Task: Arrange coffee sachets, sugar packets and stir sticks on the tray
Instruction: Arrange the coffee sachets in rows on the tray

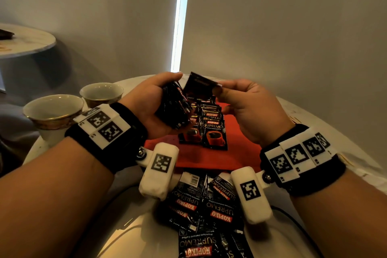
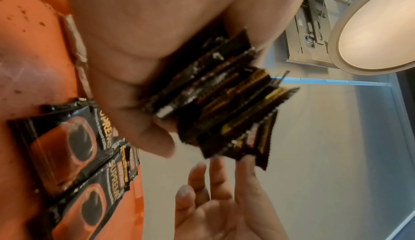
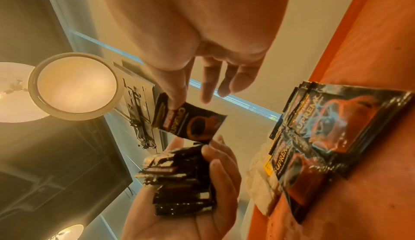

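Black coffee sachets everywhere. My left hand (image 1: 156, 100) gripping thick stack of sachets (image 1: 174, 109), fingers curling round it, above red tray (image 1: 201, 157). My right hand (image 1: 249, 107) pinching single sachet (image 1: 199, 85) between thumb and forefinger, other fingers hanging loose, just beside stack. Two overlapping rows of sachets (image 1: 209, 125) lying on tray under hands. Loose pile of sachets (image 1: 205, 209) sitting on white table (image 1: 125, 226) near me. Two cups (image 1: 52, 111) standing left, beside tray.
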The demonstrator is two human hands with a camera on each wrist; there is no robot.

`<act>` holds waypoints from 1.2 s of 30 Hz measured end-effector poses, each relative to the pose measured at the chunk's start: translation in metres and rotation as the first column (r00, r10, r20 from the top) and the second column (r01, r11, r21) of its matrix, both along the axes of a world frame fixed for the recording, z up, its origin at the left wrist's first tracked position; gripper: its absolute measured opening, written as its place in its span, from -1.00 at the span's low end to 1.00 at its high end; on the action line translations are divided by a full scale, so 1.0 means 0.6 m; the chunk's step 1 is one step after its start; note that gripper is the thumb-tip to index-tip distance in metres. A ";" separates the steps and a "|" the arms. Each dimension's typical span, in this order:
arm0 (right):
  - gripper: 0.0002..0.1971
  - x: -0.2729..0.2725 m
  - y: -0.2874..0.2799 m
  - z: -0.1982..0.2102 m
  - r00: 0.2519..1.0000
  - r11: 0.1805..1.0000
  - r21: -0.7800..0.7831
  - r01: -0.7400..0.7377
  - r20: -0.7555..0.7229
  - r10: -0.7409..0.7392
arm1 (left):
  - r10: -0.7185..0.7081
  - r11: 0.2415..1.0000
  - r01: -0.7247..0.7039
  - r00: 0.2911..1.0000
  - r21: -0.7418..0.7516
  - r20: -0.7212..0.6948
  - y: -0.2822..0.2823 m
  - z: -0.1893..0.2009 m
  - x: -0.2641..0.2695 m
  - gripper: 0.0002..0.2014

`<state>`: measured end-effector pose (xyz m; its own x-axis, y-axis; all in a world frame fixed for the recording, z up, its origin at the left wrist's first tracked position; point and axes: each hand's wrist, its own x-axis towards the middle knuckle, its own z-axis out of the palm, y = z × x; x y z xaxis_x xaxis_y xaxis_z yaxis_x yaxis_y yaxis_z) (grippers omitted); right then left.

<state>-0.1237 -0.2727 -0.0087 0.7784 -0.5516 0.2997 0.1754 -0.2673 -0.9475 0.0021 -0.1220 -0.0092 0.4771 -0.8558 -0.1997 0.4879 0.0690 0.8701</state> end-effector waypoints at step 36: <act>-0.80 0.005 0.024 -0.014 0.930 0.929 0.367 0.055 -0.356 0.086 | -0.049 0.992 0.034 0.992 0.120 0.118 0.014 0.015 0.001 -0.83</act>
<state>-0.1205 -0.2583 -0.0172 0.8025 -0.5537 -0.2222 -0.1950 0.1087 -0.9748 0.0028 -0.1136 -0.0004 0.4684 -0.8494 -0.2433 0.3794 -0.0553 0.9236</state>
